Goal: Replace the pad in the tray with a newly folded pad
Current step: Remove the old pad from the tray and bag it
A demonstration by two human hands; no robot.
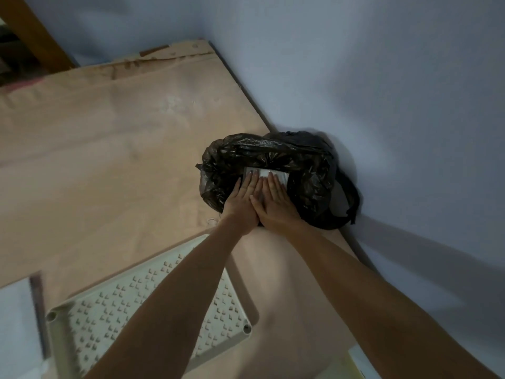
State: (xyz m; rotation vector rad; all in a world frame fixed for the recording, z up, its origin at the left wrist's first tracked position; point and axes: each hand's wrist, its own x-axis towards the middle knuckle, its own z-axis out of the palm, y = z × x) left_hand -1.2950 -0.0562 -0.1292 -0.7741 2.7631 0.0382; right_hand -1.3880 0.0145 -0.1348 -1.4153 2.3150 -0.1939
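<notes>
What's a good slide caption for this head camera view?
Both hands, left and right, press a white pad flat on a black plastic bag.

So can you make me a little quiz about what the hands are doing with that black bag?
1. True or false: both hands press flat on a white folded pad.
2. The black plastic bag sits: A) in the tray, B) on the brown board beside the wall, C) on a chair.
3. Fill in: the perforated tray lies ____ the person's arms.

Key
1. True. The left hand and right hand lie side by side, fingers stretched out.
2. B. The board holds it, close to the blue wall.
3. Under, nearer the camera.
</notes>
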